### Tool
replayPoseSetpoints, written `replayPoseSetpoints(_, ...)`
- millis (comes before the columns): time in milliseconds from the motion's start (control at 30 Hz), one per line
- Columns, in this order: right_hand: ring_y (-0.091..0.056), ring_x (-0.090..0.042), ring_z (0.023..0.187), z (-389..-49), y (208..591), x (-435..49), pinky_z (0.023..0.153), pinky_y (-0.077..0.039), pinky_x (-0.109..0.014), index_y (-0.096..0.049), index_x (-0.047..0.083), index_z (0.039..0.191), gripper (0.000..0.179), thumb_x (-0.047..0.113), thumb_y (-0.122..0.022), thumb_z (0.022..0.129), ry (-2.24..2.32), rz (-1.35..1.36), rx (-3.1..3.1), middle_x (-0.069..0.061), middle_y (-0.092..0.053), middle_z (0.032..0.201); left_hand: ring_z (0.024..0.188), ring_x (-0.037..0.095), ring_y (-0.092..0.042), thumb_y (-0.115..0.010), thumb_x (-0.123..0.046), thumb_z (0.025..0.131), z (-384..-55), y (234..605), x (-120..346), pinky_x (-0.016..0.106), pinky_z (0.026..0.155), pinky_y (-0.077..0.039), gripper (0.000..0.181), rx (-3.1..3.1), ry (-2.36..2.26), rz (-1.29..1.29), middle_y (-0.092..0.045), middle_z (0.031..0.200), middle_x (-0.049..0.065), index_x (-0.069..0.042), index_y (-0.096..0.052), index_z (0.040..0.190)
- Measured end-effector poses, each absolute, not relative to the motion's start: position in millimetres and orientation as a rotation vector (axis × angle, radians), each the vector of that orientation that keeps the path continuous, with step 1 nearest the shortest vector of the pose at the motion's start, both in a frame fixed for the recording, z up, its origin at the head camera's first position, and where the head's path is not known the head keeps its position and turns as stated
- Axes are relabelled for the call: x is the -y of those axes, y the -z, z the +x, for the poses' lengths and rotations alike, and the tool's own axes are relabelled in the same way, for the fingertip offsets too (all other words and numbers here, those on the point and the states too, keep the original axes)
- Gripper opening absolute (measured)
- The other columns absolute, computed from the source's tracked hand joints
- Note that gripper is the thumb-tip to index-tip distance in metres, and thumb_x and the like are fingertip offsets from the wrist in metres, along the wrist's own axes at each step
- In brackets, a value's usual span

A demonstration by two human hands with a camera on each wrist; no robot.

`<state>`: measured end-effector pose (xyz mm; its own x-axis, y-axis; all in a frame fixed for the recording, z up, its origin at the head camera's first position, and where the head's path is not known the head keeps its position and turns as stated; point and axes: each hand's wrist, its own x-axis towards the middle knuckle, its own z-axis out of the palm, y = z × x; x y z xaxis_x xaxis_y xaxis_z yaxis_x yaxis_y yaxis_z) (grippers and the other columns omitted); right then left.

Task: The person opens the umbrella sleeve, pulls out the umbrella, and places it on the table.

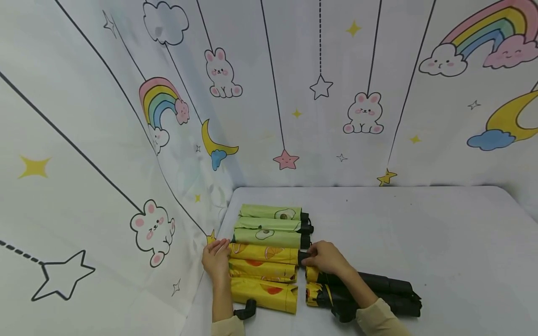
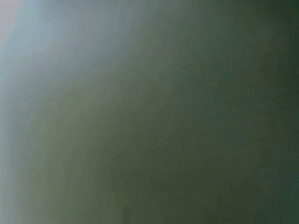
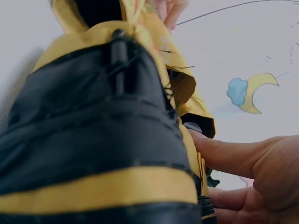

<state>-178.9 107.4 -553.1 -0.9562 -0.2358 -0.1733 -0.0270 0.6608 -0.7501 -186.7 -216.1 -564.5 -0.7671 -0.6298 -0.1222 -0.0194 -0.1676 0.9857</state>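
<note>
Folded yellow umbrellas with a fruit print lie side by side on the table; the farthest yellow umbrella [image 1: 260,252] is between my hands. My right hand [image 1: 329,258] pinches the black handle at its right end. At its left end, my left hand [image 1: 217,263] touches it with fingers fairly straight. Two more yellow umbrellas [image 1: 262,271] lie nearer me. In the right wrist view, the thumb [image 3: 229,154] and fingers are by the handle, behind a large black-and-yellow umbrella [image 3: 93,126]. The left wrist view is dark and blurred.
Three green avocado-print umbrellas [image 1: 265,225] lie beyond the yellow ones. Two black umbrellas [image 1: 386,305] with yellow ends lie under and beside my right forearm. A black curved handle [image 1: 248,309] is near my left forearm. Printed cloth walls [image 1: 269,116] border the white table [image 1: 441,242].
</note>
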Motion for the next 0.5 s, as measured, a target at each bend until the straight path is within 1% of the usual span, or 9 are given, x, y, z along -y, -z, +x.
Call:
replayPoseSetpoints(100, -0.065, -0.016, 0.078, -180.3, 553.4, -107.2, 0.073, -0.06, -0.04, -0.075, 0.0, 0.107, 0.034, 0.022, -0.088, 0.086, 1.228, -0.186, -2.599, -0.004, -0.071, 0.09, 0.113, 0.034, -0.072, -0.066, 0.02, 0.089, -185.9, 563.6, 216.0, 0.021, 0.081, -0.06, 0.045, 1.69, 1.99, 0.74, -0.066, 0.127, 0.032, 0.012, -0.052, 0.132)
replayPoseSetpoints(300, -0.065, -0.017, 0.08, -179.9, 555.9, -106.0, 0.069, -0.058, -0.036, -0.072, 0.001, 0.109, 0.033, 0.019, -0.087, 0.086, 1.358, -0.146, -2.571, -0.004, -0.07, 0.09, 0.114, 0.036, -0.071, -0.066, 0.019, 0.09, -183.9, 563.2, 215.2, 0.02, 0.079, -0.06, 0.044, 1.695, 1.979, 0.739, -0.066, 0.127, 0.033, 0.011, -0.052, 0.131)
replayPoseSetpoints(500, -0.069, -0.021, 0.088, -180.9, 556.3, -106.1, 0.07, -0.06, -0.037, -0.074, -0.002, 0.118, 0.036, 0.02, -0.083, 0.091, 1.539, -0.162, -2.551, -0.008, -0.073, 0.102, 0.115, 0.036, -0.071, -0.066, 0.019, 0.09, -184.1, 563.6, 215.6, 0.019, 0.08, -0.06, 0.044, 1.684, 1.98, 0.728, -0.065, 0.128, 0.034, 0.011, -0.052, 0.131)
